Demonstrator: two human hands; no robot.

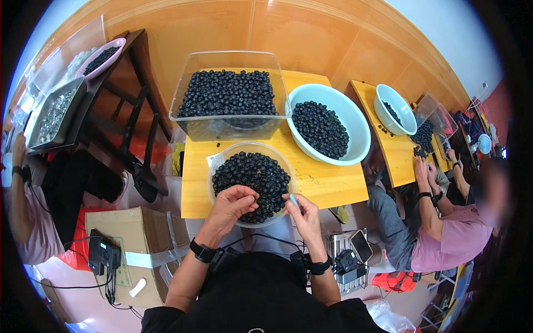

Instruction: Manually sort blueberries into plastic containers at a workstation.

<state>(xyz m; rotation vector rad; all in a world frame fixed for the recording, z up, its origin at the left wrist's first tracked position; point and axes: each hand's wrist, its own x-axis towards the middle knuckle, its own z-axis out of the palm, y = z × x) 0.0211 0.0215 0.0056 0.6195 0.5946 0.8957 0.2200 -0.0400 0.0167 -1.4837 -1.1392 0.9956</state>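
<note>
Over the near rim of a round clear tub point(292, 176), both my hands work close together. The tub is heaped with small black round parts point(252, 175), some showing a hole in the middle. My left hand point(230, 208) is closed in a pinch above the heap; whatever sits at its fingertips is hidden against the black parts. Between the thumb and fingers of my right hand point(305, 219) is a slim light-blue stick-shaped tool point(293, 200). Its tip is too small to make out.
Behind the tub stands a large clear bin point(227, 125) of the same parts. A light-blue basin point(358, 130) holds more, to its right on the yellow table point(327, 186). A co-worker point(452, 236) sits at the right; another person's arm point(21, 188) shows at far left, past a cardboard box point(125, 227).
</note>
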